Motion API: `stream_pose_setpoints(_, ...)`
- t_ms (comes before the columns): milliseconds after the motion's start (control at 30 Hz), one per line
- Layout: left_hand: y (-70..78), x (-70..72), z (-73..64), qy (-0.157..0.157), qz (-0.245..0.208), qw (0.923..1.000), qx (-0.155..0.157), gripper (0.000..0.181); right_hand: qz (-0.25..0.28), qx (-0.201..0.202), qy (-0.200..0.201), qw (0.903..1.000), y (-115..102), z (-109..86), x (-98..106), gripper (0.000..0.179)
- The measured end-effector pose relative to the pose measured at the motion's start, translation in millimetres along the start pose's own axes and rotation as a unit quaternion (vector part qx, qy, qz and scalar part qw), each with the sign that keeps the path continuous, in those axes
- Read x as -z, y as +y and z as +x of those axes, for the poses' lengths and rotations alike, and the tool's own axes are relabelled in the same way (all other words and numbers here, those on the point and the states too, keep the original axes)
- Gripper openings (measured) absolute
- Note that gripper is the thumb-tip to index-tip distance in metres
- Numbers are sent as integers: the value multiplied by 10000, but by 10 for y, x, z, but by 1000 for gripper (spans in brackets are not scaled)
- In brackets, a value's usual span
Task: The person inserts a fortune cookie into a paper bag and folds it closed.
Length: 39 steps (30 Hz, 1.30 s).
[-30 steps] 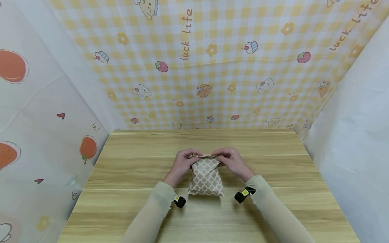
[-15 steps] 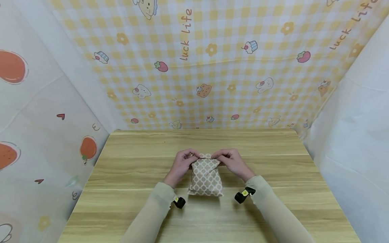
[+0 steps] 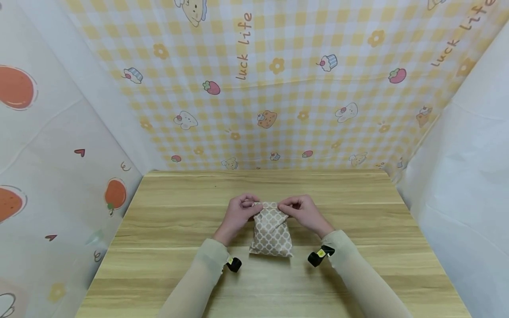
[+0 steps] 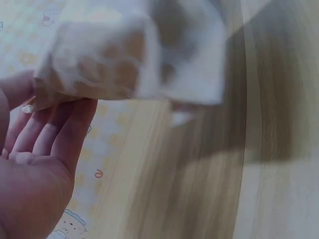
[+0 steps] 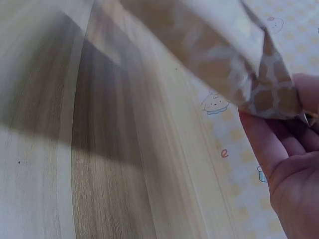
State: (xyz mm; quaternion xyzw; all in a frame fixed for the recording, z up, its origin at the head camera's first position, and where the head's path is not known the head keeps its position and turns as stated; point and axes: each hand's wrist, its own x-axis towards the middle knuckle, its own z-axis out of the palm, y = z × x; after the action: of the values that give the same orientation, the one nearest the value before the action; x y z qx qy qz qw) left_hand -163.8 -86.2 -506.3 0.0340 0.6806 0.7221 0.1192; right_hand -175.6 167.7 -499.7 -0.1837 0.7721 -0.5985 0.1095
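A small tan paper bag (image 3: 272, 234) with a white lattice pattern hangs between the two hands, its top edge folded. My left hand (image 3: 238, 214) pinches the bag's upper left corner, thumb in front and fingers behind. At the upper right corner, my right hand (image 3: 304, 213) pinches the bag the same way. The left wrist view shows the bag (image 4: 107, 64) from below, blurred at its lower end, above its shadow on the table. In the right wrist view, the corner of the bag (image 5: 271, 97) sits between thumb and fingers. What the bag contains is hidden.
The wood-grain table (image 3: 179, 194) spreads under both arms. A yellow checked cloth (image 3: 294, 92) hangs behind it, with pale printed sheets at the left (image 3: 51, 176) and right sides. Small black cameras (image 3: 234, 264) are strapped at both wrists.
The bag's top edge has turned so that a patterned band shows between the hands. The bag has shifted slightly right, and the left thumb now lies flat across its front.
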Motion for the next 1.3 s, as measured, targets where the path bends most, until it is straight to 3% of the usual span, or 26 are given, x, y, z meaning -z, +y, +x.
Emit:
stream_pose_setpoints(200, 23, -37, 12, 135, 583, 9979, -255, 31, -122, -114, 103, 9998, -25, 13, 23, 17)
stream_pose_setpoints(333, 28, -60, 14, 209, 838, 9951, -483, 25, -723, 54, 171, 9972, -114, 66, 40, 21)
stream_pose_setpoints(467, 18, -80, 21, 244, 1022, 9920, -704, 19, -1684, 463, -106, 9846, -216, 158, 19, 23)
stream_pose_setpoints(600, 28, -114, 30, 224, 1025, 9909, -844, 16, -2294, 642, -537, 9697, -305, 235, -54, 21)
stream_pose_setpoints(800, 34, -164, 41, 206, 1121, 9888, -969, 12, -3014, 647, -474, 9501, -372, 272, -146, 14)
stream_pose_setpoints(1300, 11, -183, 28, 419, 1109, 9847, -1277, 8, -3279, 945, -291, 9395, -416, 283, -216, 5)
